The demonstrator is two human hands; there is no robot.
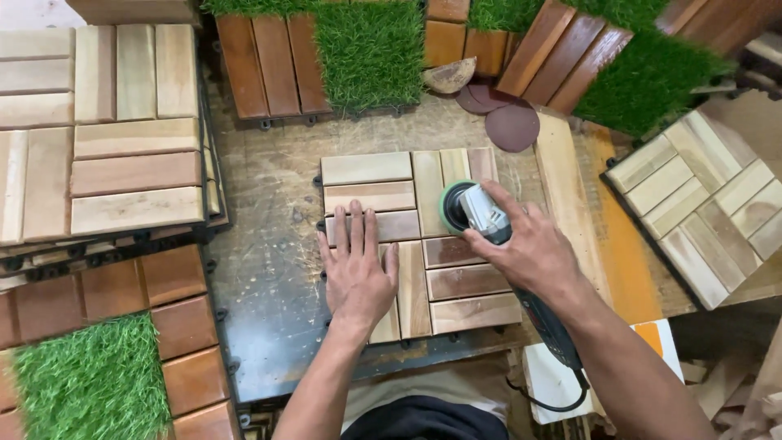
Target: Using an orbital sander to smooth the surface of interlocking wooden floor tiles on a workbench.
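Sander (471, 209) on wood tile (419, 244) mid-bench (269, 277), tile stack (106, 130) left, sanding discs (509, 124) behind.

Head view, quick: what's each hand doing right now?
Left hand: open, pressed flat on the wooden deck tile, holding nothing.
Right hand: closed around the body of the disc sander, which rests on the tile.

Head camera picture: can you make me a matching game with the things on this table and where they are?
Things:
1. sander
2. left hand
3. round sanding discs
4. wooden tile stack

Places:
A. flat on the wooden tile in the middle
B. far left of the bench
C. gripped in the right hand
D. lying behind the middle tile

Pairs: 1-C, 2-A, 3-D, 4-B
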